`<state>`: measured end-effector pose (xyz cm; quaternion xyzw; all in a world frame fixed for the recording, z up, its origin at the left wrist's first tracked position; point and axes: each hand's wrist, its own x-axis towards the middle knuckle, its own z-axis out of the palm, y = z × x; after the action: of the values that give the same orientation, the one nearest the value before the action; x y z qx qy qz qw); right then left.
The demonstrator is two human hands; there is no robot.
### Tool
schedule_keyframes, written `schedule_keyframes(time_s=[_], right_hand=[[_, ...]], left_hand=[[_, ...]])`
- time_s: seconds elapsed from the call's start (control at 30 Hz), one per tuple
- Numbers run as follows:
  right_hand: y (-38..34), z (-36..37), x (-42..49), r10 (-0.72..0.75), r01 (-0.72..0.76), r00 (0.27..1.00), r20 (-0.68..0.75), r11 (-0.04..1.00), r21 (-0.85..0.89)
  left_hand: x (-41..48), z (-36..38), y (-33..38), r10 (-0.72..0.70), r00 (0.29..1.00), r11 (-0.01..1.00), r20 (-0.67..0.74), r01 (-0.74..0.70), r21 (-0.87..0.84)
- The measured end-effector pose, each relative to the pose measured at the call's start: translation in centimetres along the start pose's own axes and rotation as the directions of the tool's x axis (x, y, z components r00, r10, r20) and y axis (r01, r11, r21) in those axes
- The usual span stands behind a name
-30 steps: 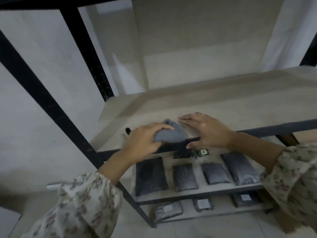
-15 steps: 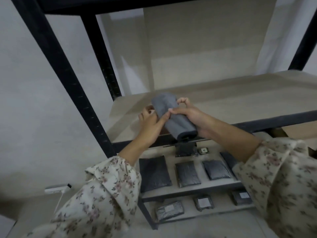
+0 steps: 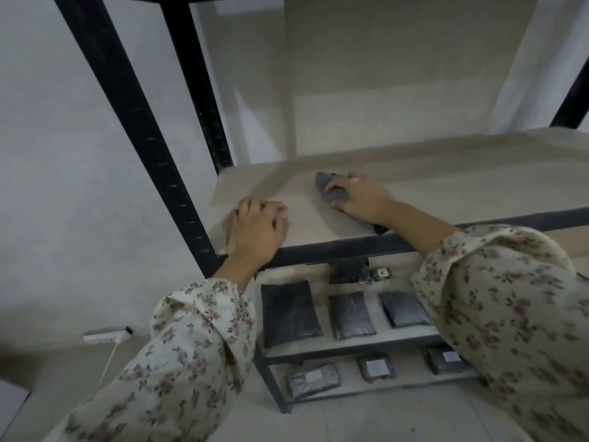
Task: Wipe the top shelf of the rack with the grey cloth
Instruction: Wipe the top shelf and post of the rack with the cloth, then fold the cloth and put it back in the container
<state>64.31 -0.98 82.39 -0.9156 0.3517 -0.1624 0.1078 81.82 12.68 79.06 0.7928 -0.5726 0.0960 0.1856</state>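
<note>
The pale wooden shelf of the black metal rack lies in front of me. On it, near the front middle, my right hand grips the bunched grey cloth and holds it down on the board; part of the cloth trails under my wrist to the front rail. My left hand rests on the shelf's front left corner with its fingers curled, holding nothing.
Black uprights stand at the left, with a second post behind. The black front rail edges the shelf. Lower shelves carry several dark packets. A white power strip lies on the floor at left.
Both hands were holding the cloth above the shelf edge. Now my left hand has let go and sits at the front left corner, while my right hand has set the cloth down on the board.
</note>
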Motion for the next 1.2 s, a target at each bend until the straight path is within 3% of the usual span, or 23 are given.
schedule_keyframes(time_s=[0.23,0.37,0.43,0.5,0.6,0.67,0.73,0.8,0.87,0.93,1.0,1.07,1.2], right_hand=[[-3.4,0.6,-4.7,-0.359,0.314,0.927,0.108,0.901,0.3],[-2.6,2.1,-9.2,-0.491,0.4,0.774,0.4,0.869,0.292],[-1.2,1.9,-10.5,-0.437,0.282,0.812,0.387,0.874,0.395],[0.2,0.7,-11.1,-0.322,0.081,0.906,0.276,0.771,0.631],[1.9,-1.6,-12.2,-0.075,-0.202,0.96,0.268,0.477,0.855],[3.2,-2.8,-13.6,0.063,-0.357,0.933,0.353,0.266,0.896],[5.0,-4.0,-15.7,0.075,-0.417,0.909,0.411,0.105,0.903],[7.2,-5.0,-18.3,0.018,-0.464,0.885,0.465,-0.021,0.885],[9.4,-5.9,-21.3,0.013,-0.513,0.857,0.515,-0.079,0.855],[11.7,-6.7,-24.0,0.019,-0.553,0.83,0.557,-0.096,0.828],[13.8,-7.7,-26.8,0.033,-0.586,0.807,0.59,-0.079,0.806],[15.7,-8.5,-29.2,0.053,-0.614,0.784,0.618,-0.072,0.786],[18.7,-9.6,-33.4,0.11,-0.655,0.744,0.659,-0.077,0.752]], left_hand=[[-0.5,-0.4,0.6,-0.069,0.997,0.997,0.022,0.068,0.043],[-2.0,-0.8,1.5,-0.117,0.992,0.993,-0.055,0.117,-0.008],[-2.8,-1.0,2.1,-0.114,0.99,0.993,-0.082,0.113,-0.024],[-3.7,-1.3,3.3,-0.119,0.987,0.992,-0.106,0.113,-0.059],[-5.2,-1.5,6.3,-0.08,0.987,0.992,-0.139,0.065,-0.109],[-6.0,-1.2,8.9,-0.052,0.989,0.987,-0.141,0.029,-0.158],[-6.9,-0.7,12.2,-0.043,0.989,0.959,-0.141,0.002,-0.283],[-8.3,-0.1,16.6,-0.125,0.991,0.848,-0.055,0.078,-0.524],[-10.3,0.1,22.0,-0.218,0.957,0.666,0.189,0.288,-0.688],[-12.1,1.1,26.9,-0.25,0.864,0.474,0.436,0.502,-0.724],[-13.7,2.2,30.7,-0.254,0.778,0.29,0.574,0.628,-0.722],[-15.1,3.2,33.7,-0.262,0.754,0.153,0.603,0.649,-0.745],[-17.3,4.1,38.3,-0.275,0.794,0.037,0.542,0.572,-0.819]])
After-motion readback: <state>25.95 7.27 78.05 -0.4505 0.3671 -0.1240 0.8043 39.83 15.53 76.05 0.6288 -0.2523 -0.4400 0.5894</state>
